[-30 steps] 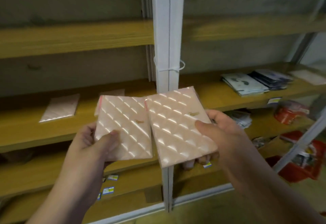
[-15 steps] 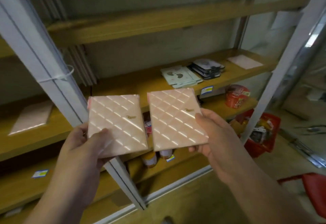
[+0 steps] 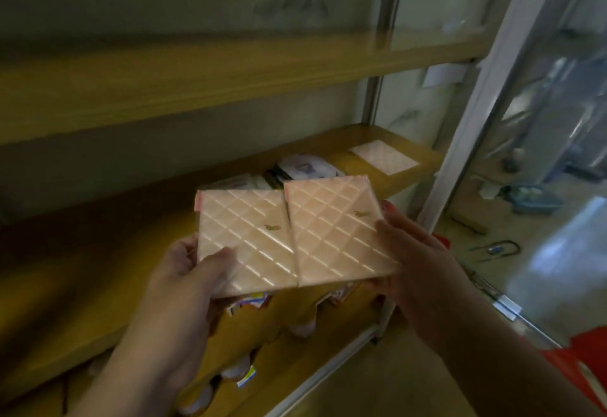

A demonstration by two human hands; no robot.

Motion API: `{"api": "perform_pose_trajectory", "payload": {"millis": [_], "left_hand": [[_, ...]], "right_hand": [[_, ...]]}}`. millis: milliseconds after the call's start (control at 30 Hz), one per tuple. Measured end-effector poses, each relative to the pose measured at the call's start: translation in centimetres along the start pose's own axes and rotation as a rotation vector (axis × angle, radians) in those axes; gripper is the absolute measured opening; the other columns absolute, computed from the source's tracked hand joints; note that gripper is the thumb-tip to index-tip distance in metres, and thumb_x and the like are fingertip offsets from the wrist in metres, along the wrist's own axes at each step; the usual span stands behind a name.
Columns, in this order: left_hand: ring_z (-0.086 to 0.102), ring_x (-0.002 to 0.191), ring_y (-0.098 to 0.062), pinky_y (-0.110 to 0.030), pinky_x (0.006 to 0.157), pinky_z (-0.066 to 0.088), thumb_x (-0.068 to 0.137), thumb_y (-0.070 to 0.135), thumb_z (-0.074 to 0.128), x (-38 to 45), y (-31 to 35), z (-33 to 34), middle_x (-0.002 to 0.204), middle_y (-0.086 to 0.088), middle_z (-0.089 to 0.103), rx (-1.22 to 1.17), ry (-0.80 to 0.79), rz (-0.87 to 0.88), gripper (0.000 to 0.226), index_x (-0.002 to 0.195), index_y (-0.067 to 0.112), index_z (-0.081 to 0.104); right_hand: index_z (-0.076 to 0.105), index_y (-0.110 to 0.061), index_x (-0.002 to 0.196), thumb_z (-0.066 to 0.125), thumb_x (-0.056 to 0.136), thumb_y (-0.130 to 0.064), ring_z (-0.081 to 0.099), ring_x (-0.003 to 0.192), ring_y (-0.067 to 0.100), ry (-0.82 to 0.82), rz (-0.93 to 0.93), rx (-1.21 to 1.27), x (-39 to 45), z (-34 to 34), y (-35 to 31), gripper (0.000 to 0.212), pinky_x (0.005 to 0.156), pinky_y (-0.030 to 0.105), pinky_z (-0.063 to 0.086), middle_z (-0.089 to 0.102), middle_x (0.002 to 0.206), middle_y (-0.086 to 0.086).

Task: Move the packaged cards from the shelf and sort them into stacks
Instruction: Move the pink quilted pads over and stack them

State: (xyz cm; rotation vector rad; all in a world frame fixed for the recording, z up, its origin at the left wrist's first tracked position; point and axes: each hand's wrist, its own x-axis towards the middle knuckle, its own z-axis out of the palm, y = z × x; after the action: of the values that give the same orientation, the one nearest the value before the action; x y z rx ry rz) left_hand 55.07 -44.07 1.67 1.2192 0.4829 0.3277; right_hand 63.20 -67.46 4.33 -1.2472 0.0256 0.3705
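shelf stacks point(image 3: 297, 170) half hidden behind held packs point(image 3: 292, 235), blurred

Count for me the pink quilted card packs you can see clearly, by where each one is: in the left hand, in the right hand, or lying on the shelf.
Pack in the left hand: 1
Pack in the right hand: 1
Pack on the shelf: 1
Total: 3 pink quilted packs.

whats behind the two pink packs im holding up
Behind the two pink packs, left pack and right pack, the wooden shelf holds blurred stacks of other packets, only their tops showing. A similar pink packet lies further right. The rest is covered.
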Motion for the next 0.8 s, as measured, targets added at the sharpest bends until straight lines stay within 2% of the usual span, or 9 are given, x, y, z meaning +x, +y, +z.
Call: {"api": "perform_pose_trajectory", "payload": {"millis": [100,200,300,400,500,567,633,700,800], "left_hand": [[0.077,0.080,-0.020,-0.027,0.054,0.058,0.092,0.008,0.062,4.0,-0.3,3.5,0.097,-0.007,0.079,0.020,-0.038,0.006,0.023,0.113,0.017,0.064],[0.077,0.083,-0.021,-0.035,0.059,0.060,0.093,0.007,0.062,6.5,-0.7,6.7,0.102,-0.007,0.079,0.026,-0.062,-0.015,0.027,0.117,0.019,0.063],[0.077,0.086,-0.022,-0.036,0.058,0.060,0.092,0.004,0.062,8.5,-1.2,9.8,0.105,-0.005,0.078,0.014,-0.083,-0.036,0.037,0.123,0.024,0.058],[0.077,0.085,-0.020,-0.034,0.059,0.059,0.091,0.000,0.061,10.2,-1.9,13.5,0.101,0.000,0.079,0.009,-0.092,-0.045,0.044,0.120,0.033,0.057],[0.076,0.084,-0.021,-0.036,0.059,0.060,0.091,-0.001,0.060,11.7,-2.7,18.2,0.103,-0.001,0.078,0.020,-0.063,-0.050,0.048,0.126,0.031,0.056],[0.076,0.085,-0.023,-0.036,0.059,0.060,0.089,-0.003,0.061,13.1,-3.6,21.7,0.104,-0.003,0.077,0.015,-0.036,-0.065,0.049,0.127,0.028,0.054],[0.074,0.094,-0.027,-0.038,0.067,0.061,0.089,-0.002,0.064,15.0,-4.7,25.1,0.113,-0.004,0.074,0.021,-0.002,-0.088,0.054,0.132,0.029,0.050],[0.070,0.104,-0.028,-0.044,0.081,0.060,0.089,0.001,0.065,17.2,-6.0,28.1,0.121,-0.002,0.070,0.049,0.014,-0.113,0.061,0.138,0.031,0.046],[0.064,0.114,-0.031,-0.054,0.099,0.051,0.090,0.005,0.062,20.2,-7.6,32.0,0.132,-0.004,0.064,0.114,0.052,-0.133,0.067,0.147,0.033,0.039]], "right_hand": [[0.070,-0.017,0.117,0.059,0.096,-0.023,0.069,0.084,0.029,0.035,-0.056,0.005,3.1,-2.0,-1.1,0.024,0.063,0.039,0.060,0.068,0.113,0.018],[0.076,-0.027,0.104,0.062,0.094,-0.027,0.072,0.094,0.035,0.061,-0.050,0.016,5.7,-4.2,-2.0,0.018,0.081,0.052,0.059,0.073,0.108,0.014],[0.077,-0.028,0.104,0.066,0.085,-0.032,0.074,0.081,0.028,0.055,-0.049,0.018,8.3,-6.5,-3.0,0.022,0.066,0.038,0.061,0.073,0.105,0.015],[0.069,-0.017,0.120,0.069,0.078,-0.031,0.073,0.072,0.025,0.071,-0.018,0.114,11.3,-9.4,-4.1,0.044,0.054,0.032,0.057,0.066,0.118,0.022],[0.066,-0.016,0.125,0.069,0.077,-0.030,0.076,0.071,0.023,0.064,-0.002,0.174,14.4,-12.8,-5.4,0.050,0.052,0.031,0.057,0.063,0.123,0.020],[0.066,-0.020,0.126,0.069,0.076,-0.032,0.076,0.080,0.025,0.080,-0.007,0.147,16.6,-15.6,-6.5,0.052,0.055,0.031,0.058,0.064,0.123,0.014],[0.065,-0.022,0.127,0.067,0.084,-0.030,0.075,0.088,0.023,0.065,-0.051,0.081,18.8,-18.3,-7.8,0.043,0.056,0.030,0.059,0.072,0.113,0.004],[0.068,-0.027,0.118,0.061,0.095,-0.025,0.076,0.082,0.017,0.037,-0.078,0.044,21.3,-20.6,-9.1,0.024,0.056,0.028,0.059,0.077,0.097,-0.005],[0.077,-0.031,0.098,0.063,0.095,-0.022,0.076,0.075,0.020,0.090,0.058,0.072,24.4,-23.5,-10.2,0.017,0.048,0.030,0.055,0.076,0.096,0.002]]}}
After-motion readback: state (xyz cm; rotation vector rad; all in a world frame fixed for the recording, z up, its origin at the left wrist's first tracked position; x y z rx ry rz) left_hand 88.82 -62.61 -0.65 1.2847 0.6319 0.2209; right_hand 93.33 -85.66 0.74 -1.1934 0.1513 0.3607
